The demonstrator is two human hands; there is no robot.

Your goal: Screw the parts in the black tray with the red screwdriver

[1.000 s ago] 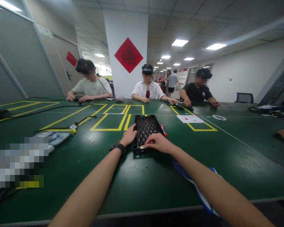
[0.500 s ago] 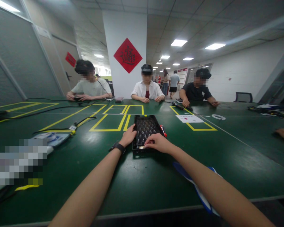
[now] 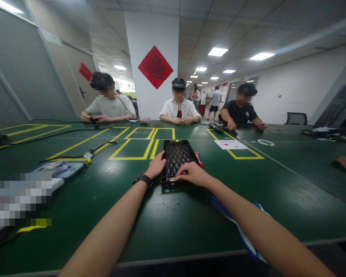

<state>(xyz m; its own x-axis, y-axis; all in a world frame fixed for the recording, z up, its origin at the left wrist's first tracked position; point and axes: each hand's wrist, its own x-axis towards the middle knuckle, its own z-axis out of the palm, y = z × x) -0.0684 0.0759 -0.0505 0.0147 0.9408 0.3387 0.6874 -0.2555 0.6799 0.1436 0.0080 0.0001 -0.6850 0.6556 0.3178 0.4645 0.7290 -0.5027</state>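
A black tray (image 3: 177, 159) with rows of small shiny pieces inside lies on the green table in front of me. My left hand (image 3: 156, 165) grips its left wall, thumb on the rim. Inside the near end of the tray, the fingers of my right hand (image 3: 188, 172) are pinched together at a small light-coloured piece (image 3: 172, 179). The fingertips hide part of that piece. Against the tray's right side sits a red object (image 3: 200, 159), partly hidden.
Three people sit across the green table (image 3: 167, 223). A blue and white item (image 3: 248, 240) lies under my right forearm. To the left are a clear bag (image 3: 72, 168) and black cables. A white sheet (image 3: 231, 144) and white ring (image 3: 266, 142) lie to the right.
My hands and the tray have barely moved. The person opposite has brought both hands together. The seated person on the right has shifted one hand slightly right. People in the background have moved.
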